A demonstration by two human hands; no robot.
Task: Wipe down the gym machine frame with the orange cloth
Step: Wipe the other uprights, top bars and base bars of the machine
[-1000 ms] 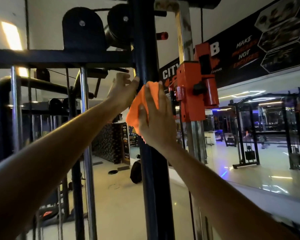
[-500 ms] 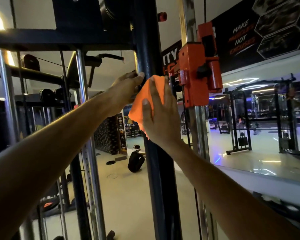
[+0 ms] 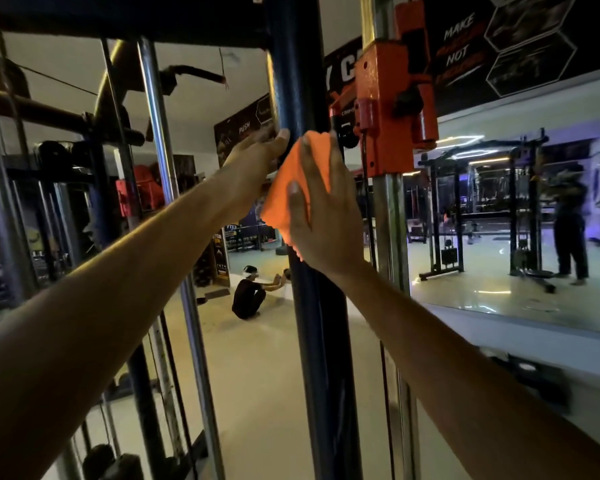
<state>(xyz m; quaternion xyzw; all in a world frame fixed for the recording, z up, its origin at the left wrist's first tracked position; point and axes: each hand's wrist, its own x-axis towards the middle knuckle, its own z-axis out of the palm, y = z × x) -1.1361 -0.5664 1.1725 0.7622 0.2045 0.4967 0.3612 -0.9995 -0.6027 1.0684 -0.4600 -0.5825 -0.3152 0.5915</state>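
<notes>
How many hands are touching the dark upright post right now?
2. The left hand rests its fingers on the post's left side; the right hand presses the orange cloth flat against its front, just below.

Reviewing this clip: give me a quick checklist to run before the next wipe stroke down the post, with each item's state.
1. Cloth against the black post: ok.
2. Right hand flat on cloth, fingers straight: ok.
3. Left hand touching the post's side: ok.
4. Post below the cloth free of obstacles: ok.
5. Orange carriage clear of the hands: ok.
6. Dirt left on post: cannot tell.
</notes>
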